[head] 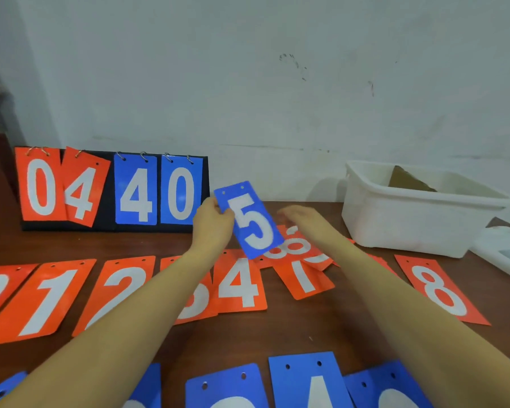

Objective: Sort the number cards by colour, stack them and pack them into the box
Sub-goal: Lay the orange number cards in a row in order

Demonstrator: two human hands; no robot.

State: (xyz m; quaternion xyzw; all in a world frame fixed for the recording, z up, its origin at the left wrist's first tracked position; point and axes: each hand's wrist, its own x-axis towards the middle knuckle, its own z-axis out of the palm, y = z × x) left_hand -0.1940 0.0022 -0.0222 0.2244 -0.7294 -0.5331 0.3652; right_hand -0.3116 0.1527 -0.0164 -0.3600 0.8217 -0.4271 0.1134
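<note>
My left hand (212, 223) holds a blue card with a white 5 (249, 220) by its left edge, lifted and tilted above the table. My right hand (302, 220) hovers just right of that card, fingers spread and blurred, holding nothing. Under it lies a small pile of orange cards (299, 254) showing an 8 and a 7. A row of orange cards (53, 298) from 0 to 4 lies across the middle, with an orange 8 (440, 290) at the right. Several blue cards (306, 381) line the near edge. The white plastic box (407, 228) stands at the back right.
A black flip scoreboard (112, 189) stands against the wall at the back left, showing orange 0 4 and blue 4 0 on rings. A brown cardboard piece (407, 179) sits inside the box. A white lid (504, 254) lies at the right edge.
</note>
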